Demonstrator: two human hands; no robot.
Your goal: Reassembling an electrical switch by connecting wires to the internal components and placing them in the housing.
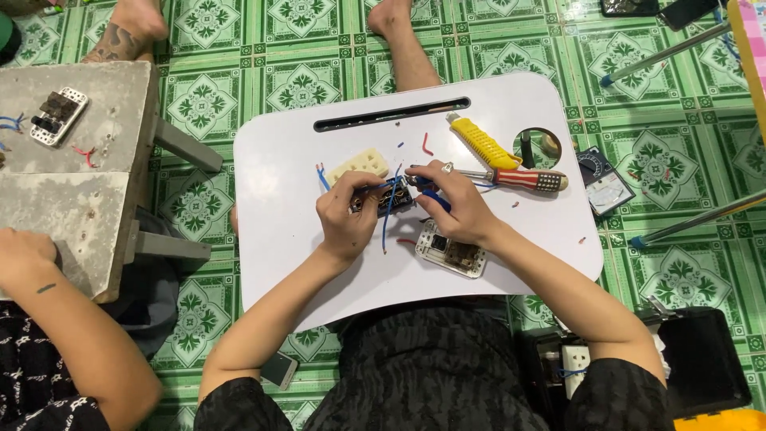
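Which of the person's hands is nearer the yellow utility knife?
Right. The right hand lies just below the yellow utility knife; the left hand sits farther off, down to its left.

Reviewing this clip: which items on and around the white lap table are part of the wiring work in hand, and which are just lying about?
In use:
left hand and right hand, both on the small dark switch module
blue wire running from it

Lying about:
cream socket face
yellow utility knife
striped-handle screwdriver
white switch frame
multimeter on the floor
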